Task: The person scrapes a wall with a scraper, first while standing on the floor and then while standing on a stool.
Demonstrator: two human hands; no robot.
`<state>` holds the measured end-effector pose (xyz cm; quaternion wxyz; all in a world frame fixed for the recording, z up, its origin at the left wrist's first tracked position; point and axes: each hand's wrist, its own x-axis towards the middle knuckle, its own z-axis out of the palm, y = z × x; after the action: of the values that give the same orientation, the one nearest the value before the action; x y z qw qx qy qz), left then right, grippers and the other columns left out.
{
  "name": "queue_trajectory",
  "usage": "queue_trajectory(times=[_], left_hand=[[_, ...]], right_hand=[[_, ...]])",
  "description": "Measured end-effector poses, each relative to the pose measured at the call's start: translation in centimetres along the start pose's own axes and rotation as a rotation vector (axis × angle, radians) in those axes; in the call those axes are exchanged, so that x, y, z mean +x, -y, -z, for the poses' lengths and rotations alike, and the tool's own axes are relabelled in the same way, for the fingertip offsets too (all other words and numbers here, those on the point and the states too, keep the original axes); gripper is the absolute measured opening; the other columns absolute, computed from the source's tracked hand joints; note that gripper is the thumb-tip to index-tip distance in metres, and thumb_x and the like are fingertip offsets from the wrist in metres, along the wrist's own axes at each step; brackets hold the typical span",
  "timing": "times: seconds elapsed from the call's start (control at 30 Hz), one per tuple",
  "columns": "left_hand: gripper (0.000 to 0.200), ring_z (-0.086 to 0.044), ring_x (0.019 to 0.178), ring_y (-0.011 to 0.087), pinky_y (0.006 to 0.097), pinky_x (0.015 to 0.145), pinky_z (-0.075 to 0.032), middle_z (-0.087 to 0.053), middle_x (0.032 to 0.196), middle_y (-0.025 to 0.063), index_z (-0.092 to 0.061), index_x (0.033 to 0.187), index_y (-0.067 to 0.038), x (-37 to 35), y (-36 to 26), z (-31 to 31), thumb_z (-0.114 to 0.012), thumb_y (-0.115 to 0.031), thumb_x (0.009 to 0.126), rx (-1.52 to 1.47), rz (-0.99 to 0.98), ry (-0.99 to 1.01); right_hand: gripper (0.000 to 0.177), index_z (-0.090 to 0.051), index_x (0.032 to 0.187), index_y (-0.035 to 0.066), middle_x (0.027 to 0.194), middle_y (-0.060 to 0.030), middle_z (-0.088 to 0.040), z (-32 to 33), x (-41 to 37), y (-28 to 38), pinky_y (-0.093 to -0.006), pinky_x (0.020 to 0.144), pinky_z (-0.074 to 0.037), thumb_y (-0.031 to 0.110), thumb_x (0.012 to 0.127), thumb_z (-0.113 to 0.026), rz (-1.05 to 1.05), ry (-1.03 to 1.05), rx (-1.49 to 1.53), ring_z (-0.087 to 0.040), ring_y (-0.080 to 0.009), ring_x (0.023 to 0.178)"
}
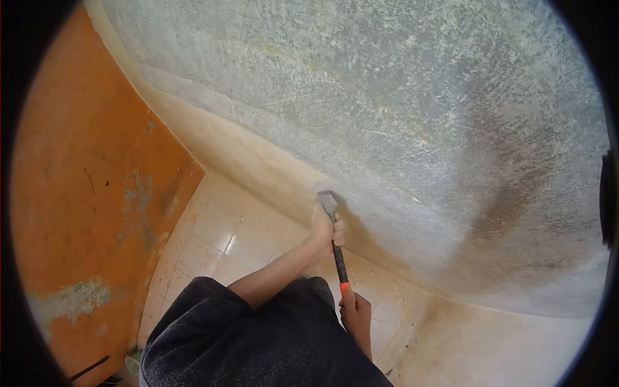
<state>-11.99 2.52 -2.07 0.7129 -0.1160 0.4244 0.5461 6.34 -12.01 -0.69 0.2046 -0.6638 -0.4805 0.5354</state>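
Observation:
A long-handled scraper [340,261] with a grey metal head and a black and orange handle stands at a slant against the wall. High on its shaft, just below the head, my left hand [322,227] is wrapped round it. My right hand [354,315] grips the orange lower part of the handle. The scraper's head meets the wall [361,116] near the lower edge of its rough grey-green area, or very close to it; exact contact cannot be made out. Below that edge runs a smoother beige strip [251,145].
To the left is an orange wall [84,161] with worn, peeled patches. Dusty pale tiles [213,242] cover the floor below. A thin dark rod [90,367] shows at the lower left. Dark shadow falls across the right part of the grey wall.

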Motion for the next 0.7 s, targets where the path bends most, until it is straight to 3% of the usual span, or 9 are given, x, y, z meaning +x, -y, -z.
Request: queue_trajectory(times=[0.37, 0.43, 0.53, 0.7], left_hand=[[0.035, -0.019, 0.039, 0.0099, 0.029, 0.038, -0.018, -0.022, 0.051, -0.0048, -0.039, 0.076, -0.017, -1.1, -1.0, -0.2, -0.027, -0.043, 0.096, -0.041, 0.0, 0.015], [0.034, -0.019, 0.039, 0.0099, 0.0289, 0.037, -0.018, -0.023, 0.051, -0.0048, -0.039, 0.076, -0.017, -0.4, -1.8, 0.6, -0.027, -0.041, 0.096, -0.051, -0.017, 0.013], [0.033, -0.019, 0.038, 0.0098, 0.0289, 0.037, -0.018, -0.023, 0.051, -0.0047, -0.039, 0.076, -0.017, 0.7, -1.4, 0.9, -0.027, -0.04, 0.096, -0.065, -0.049, -0.003], [0.031, -0.02, 0.038, 0.0095, 0.0288, 0.036, -0.018, -0.024, 0.051, -0.0046, -0.039, 0.075, -0.017, -1.0, -1.0, -0.1, -0.027, -0.039, 0.095, -0.05, -0.029, 0.018]], right_hand=[[0.052, -0.058, 0.068, 0.002, 0.055, 0.0004, -0.048, -0.6, 0.1, 1.7, -0.0259, 0.046, -0.033, 0.043, 0.099, -0.051, 0.04, -0.012, -0.043, -0.043, -0.0076, 0.049], [0.052, -0.059, 0.068, 0.001, 0.054, 0.0005, -0.048, -0.7, 0.9, 1.5, -0.0256, 0.046, -0.032, 0.042, 0.1, -0.051, 0.207, -0.032, -0.156, -0.043, -0.0072, 0.048], [0.051, -0.059, 0.068, 0.001, 0.053, 0.0002, -0.048, -0.7, 1.2, 1.0, -0.0254, 0.046, -0.031, 0.041, 0.099, -0.052, 0.102, 0.018, 0.0, -0.042, -0.0065, 0.047], [0.051, -0.059, 0.069, 0.001, 0.052, 0.0019, -0.046, 0.1, 0.5, 1.8, -0.0248, 0.045, -0.03, 0.041, 0.099, -0.053, 0.123, 0.004, -0.072, -0.04, -0.0054, 0.047]])
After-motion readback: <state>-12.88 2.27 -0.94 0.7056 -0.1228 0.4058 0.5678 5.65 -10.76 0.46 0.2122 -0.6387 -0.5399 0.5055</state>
